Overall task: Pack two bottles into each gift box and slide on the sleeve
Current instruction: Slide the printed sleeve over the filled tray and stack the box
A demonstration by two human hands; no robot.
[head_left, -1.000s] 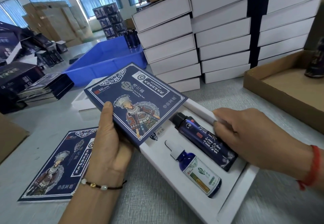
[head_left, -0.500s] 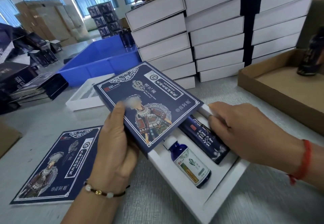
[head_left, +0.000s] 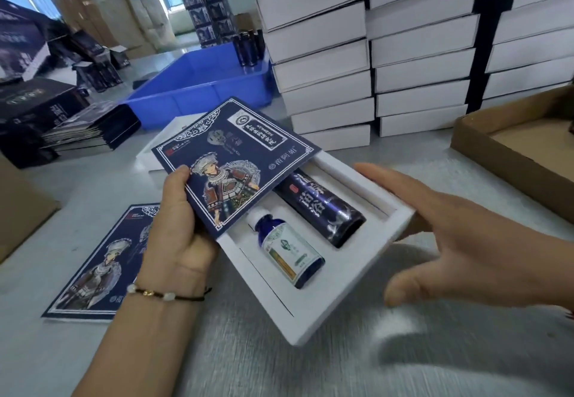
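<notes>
A white gift box [head_left: 313, 312] lies tilted at the table's middle. In its insert sit a small blue dropper bottle [head_left: 289, 253] with a white label and a long dark blue bottle [head_left: 323, 207]. A navy printed sleeve [head_left: 236, 157] covers the box's far half, hiding the bottle tops. My left hand [head_left: 177, 225] grips the sleeve's left edge, thumb on top. My right hand [head_left: 459, 241] hovers by the box's right side, fingers straight and spread, its thumb below; whether it touches the box is unclear.
A flat navy sleeve [head_left: 96, 266] lies on the table at the left. Stacks of white boxes [head_left: 372, 54] stand behind. A blue bin [head_left: 198, 85] is at the back, an open cardboard tray [head_left: 515, 154] at the right, and dark flat sleeves [head_left: 90, 129] are stacked at far left.
The sleeve has slid further along the box, over the bottle tops. My right hand has let go of the box's far right edge and drawn back, fingers spread.
</notes>
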